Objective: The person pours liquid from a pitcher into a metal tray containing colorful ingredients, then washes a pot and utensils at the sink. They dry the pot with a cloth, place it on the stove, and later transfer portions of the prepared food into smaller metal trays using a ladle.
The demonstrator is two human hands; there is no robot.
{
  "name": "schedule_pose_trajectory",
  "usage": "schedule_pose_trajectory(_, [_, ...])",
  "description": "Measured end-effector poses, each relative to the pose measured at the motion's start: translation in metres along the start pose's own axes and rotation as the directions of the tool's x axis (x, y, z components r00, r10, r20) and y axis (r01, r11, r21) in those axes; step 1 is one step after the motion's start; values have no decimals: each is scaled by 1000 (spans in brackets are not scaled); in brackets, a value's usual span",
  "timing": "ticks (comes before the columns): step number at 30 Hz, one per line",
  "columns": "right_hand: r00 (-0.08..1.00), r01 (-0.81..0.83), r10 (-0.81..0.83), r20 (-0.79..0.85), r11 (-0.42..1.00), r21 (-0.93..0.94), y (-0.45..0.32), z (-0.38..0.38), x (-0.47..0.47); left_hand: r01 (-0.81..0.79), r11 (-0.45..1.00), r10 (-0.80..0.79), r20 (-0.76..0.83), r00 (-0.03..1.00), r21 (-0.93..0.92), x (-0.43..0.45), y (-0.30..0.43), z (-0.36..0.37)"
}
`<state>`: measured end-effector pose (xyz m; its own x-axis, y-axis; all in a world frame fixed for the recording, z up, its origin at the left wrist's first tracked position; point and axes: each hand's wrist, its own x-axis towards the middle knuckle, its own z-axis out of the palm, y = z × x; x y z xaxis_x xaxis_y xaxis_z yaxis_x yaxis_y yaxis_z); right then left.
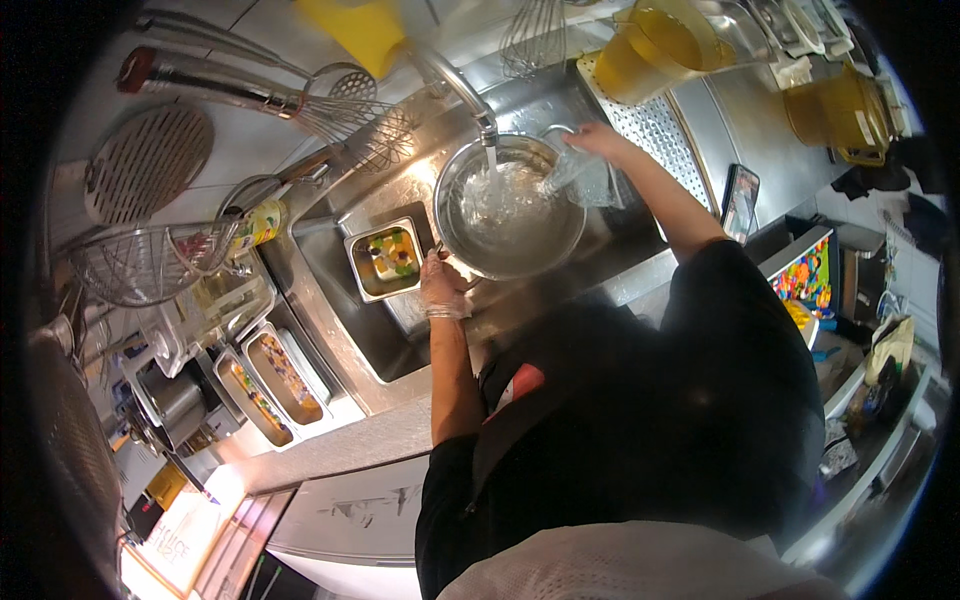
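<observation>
Water runs from a metal faucet (pixel 487 124) into a large stainless steel bowl (pixel 517 255) with ring handles, held over the sink. My left hand (pixel 442 285), in a clear plastic glove, grips the handle at the bowl's lower left. At the upper right rim my right hand (pixel 600 144) holds the other handle. A clear plastic bag or loose glove (pixel 592 180) hangs below that hand, partly over the rim. Just left of the bowl, a small steel pan (pixel 351 262) holds colourful pieces in liquid.
Whisks (pixel 360 127) and a slotted skimmer (pixel 150 161) hang at upper left. A perforated drainboard (pixel 652 135) bears a yellow plastic jug (pixel 637 64); a phone (pixel 741 201) lies beyond it. Two long steel pans (pixel 259 386) of colourful pieces stand at left. A wire strainer (pixel 142 259) is near them.
</observation>
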<state>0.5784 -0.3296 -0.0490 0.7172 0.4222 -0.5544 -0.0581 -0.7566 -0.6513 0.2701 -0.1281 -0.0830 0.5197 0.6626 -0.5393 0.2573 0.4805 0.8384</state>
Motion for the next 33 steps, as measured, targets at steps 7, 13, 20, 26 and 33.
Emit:
schedule_pose_trajectory(7, [995, -84, 68, 67, 953, 290, -41, -3, -77, 9, 950, -32, 69, 997, 312, 43, -31, -44])
schedule_pose_trajectory(13, [979, 169, -179, 95, 980, 102, -81, 10, -121, 425, 903, -415, 131, 900, -62, 19, -2, 24])
schedule_pose_trajectory(20, [938, 335, -344, 42, 931, 145, -109, 44, -170, 543, 840, -478, 462, 747, -9, 47, -40, 45])
schedule_pose_trajectory(26, [931, 350, -360, 64, 928, 128, -114, 60, -180, 535, 844, -491, 433, 755, 25, 40, -34, 57])
schedule_pose_trajectory(33, [908, 295, -337, 250, 937, 189, -129, 60, -188, 537, 843, -498, 401, 769, 18, 18, -28, 47])
